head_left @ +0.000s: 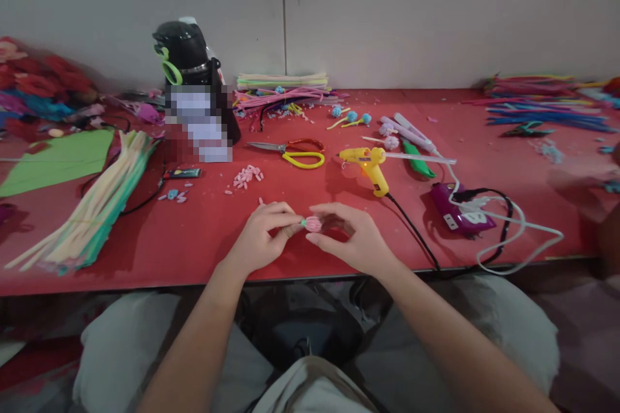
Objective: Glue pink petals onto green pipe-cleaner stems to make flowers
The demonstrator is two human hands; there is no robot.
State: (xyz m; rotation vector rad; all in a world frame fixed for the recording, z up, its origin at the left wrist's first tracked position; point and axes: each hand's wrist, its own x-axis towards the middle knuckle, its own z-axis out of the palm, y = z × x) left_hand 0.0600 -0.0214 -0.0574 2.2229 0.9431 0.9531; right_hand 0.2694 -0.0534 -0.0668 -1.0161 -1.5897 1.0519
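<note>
Both my hands meet over the near edge of the red table [203,232]. Between them is a small pink coiled pipe-cleaner ball [314,224] with a bit of green stem at its left. My left hand [261,235] pinches the stem end with thumb and forefinger. My right hand [351,235] curls its fingers round the ball's right side. Just beyond them lie a yellow glue gun [369,164] and scissors with red and yellow handles [295,151].
A bundle of cream and green pipe cleaners [97,203] lies at the left, a black bottle [194,87] at the back. A purple power strip [458,210] with white and black cables sits right of the glue gun. Pink bits [248,175] and more pipe cleaners [542,106] are scattered.
</note>
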